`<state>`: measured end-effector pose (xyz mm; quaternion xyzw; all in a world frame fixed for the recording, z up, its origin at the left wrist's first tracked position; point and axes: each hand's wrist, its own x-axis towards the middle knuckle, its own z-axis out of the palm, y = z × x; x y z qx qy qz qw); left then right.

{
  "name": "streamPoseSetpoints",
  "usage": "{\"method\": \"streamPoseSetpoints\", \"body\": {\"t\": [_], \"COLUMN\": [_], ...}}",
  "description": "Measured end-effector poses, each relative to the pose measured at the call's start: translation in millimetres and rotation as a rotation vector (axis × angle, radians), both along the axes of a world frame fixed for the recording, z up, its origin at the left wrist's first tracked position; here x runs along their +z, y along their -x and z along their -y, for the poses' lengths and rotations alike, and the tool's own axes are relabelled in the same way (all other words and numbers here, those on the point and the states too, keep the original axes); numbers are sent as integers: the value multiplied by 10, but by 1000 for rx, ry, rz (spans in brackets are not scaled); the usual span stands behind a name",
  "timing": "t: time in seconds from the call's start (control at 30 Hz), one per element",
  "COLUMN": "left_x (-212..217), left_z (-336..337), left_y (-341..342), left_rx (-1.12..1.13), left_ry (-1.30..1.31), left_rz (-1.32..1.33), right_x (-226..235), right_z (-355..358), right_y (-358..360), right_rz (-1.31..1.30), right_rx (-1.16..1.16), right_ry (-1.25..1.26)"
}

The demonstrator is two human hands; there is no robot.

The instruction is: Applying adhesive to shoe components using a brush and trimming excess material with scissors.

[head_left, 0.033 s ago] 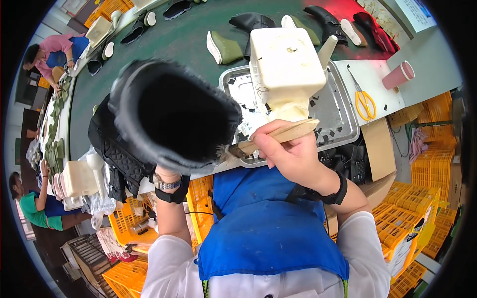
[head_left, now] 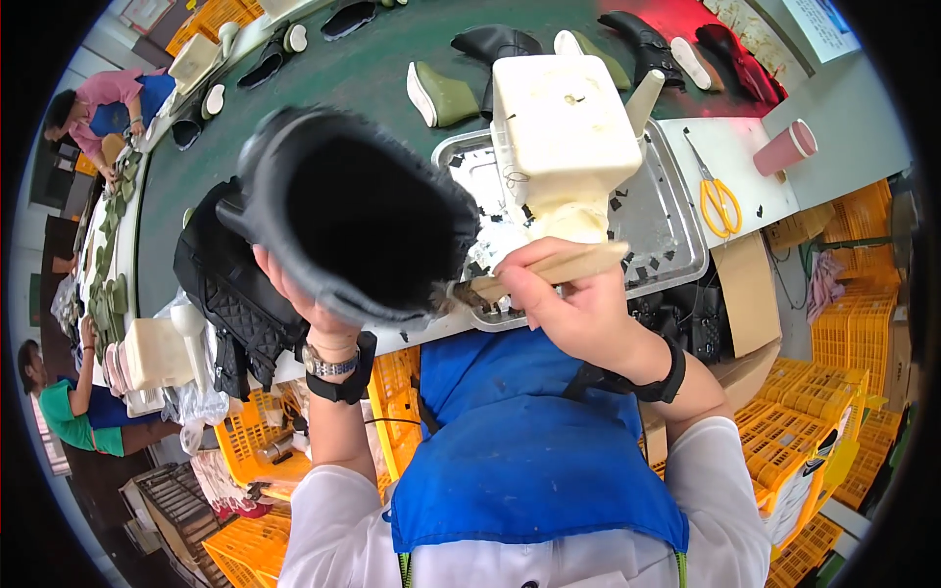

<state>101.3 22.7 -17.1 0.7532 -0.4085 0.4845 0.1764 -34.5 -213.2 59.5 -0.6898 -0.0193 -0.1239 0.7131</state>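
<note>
My left hand [head_left: 312, 312] is wrapped round a black boot [head_left: 272, 201], whose wide opening faces up toward me. Part of the fingers is hidden behind the boot. In my right hand [head_left: 578, 312] is a brush [head_left: 578, 263] with a pale flat handle, pinched between thumb and fingers. Its worn bristles touch the boot's rim on the right side, or lie just beside it. Beyond the brush a cream plastic container [head_left: 569, 118] stands in a metal tray [head_left: 691, 245] strewn with small black scraps. Black quilted pieces [head_left: 240, 294] lie beside my left hand.
Yellow-handled scissors [head_left: 720, 206] and a pink cup [head_left: 784, 147] are at the right. Green and black boots [head_left: 446, 96] rest on the green conveyor belt [head_left: 343, 73]. Yellow crates [head_left: 804, 402] are stacked at right. Two people work along the left side.
The boot has shifted slightly right and turned in my left hand, so more of that hand's fingers show. The brush has barely moved.
</note>
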Motion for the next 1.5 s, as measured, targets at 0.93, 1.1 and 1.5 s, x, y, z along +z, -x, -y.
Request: {"method": "streamPoseSetpoints", "body": {"t": [0.93,1.1,1.5], "left_x": [26,-525,-332], "left_z": [1061,1206,1023], "left_y": [-1715,-2225,-1900], "left_rx": [393,787,224], "left_ry": [168,71,-35], "left_rz": [-758,-1024,-971], "right_x": [-108,-141,-189], "right_z": [663,694,691], "right_y": [413,498,437], "right_rz": [108,64,68], "right_rx": [-399,-327,-306], "right_ry": [141,298,238]}}
